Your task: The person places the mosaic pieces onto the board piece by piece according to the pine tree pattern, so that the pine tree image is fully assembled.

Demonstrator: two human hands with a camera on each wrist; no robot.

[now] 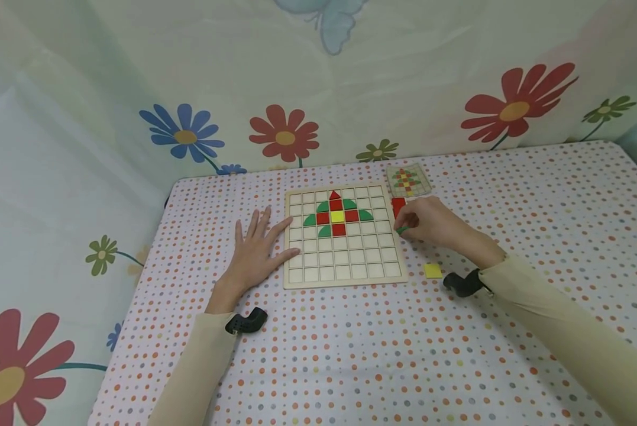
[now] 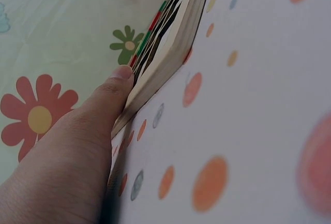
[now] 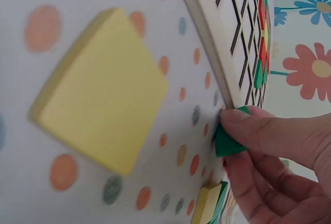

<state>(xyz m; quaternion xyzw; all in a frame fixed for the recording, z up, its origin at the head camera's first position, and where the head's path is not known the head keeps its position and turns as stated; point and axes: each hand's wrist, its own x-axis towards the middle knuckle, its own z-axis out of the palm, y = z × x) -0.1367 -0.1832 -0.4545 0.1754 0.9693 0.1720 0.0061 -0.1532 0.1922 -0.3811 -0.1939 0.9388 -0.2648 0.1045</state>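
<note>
A square wooden grid board (image 1: pixel 323 260) lies on the table, with red, green and yellow tiles forming a tree-like pattern in its upper cells. At the board's left side my left hand (image 1: pixel 251 257) rests with fingers spread, its thumb and index finger at the frame; the left wrist view shows the thumb (image 2: pixel 111 92) against the board's edge. By the right edge, my right hand (image 1: pixel 432 223) pinches a green tile (image 3: pixel 227 140) with a curved side between thumb and fingers. A red tile (image 1: pixel 398 206) lies beside that hand. Nearer me is a yellow square tile (image 1: pixel 432 271).
A small pattern card (image 1: pixel 407 180) showing a similar coloured design lies beyond the board's upper right corner. Another yellow tile (image 3: pixel 207 203) and some green show low in the right wrist view. The dotted tablecloth (image 1: pixel 339 355) meets a flowered backdrop behind.
</note>
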